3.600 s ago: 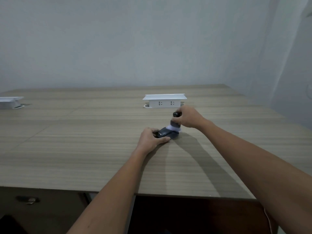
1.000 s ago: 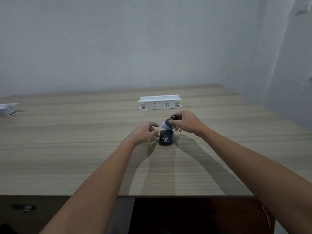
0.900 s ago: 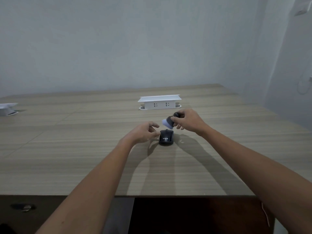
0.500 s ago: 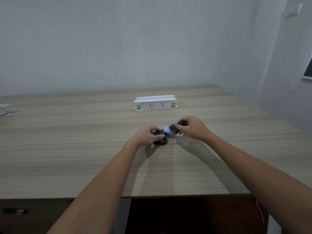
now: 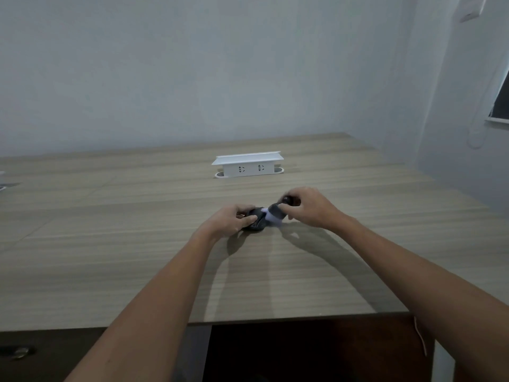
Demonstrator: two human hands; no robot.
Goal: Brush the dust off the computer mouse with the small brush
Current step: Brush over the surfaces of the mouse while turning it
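Observation:
A dark computer mouse (image 5: 258, 222) lies on the wooden table (image 5: 137, 244), half hidden under my fingers. My left hand (image 5: 230, 220) grips it from the left side. My right hand (image 5: 308, 206) holds the small brush (image 5: 275, 215) by its black handle. The brush is tilted to the left, and its pale bristles press against the mouse's right side.
A white pop-up socket box (image 5: 248, 164) stands on the table behind my hands. Another white object (image 5: 2, 180) shows at the far left edge. The table's front edge runs below my forearms, with dark space under it. A wall rises close on the right.
My left hand let go of the mouse about a second ago and has gripped it again. The brush, lifted above the mouse then, has come down against its right side.

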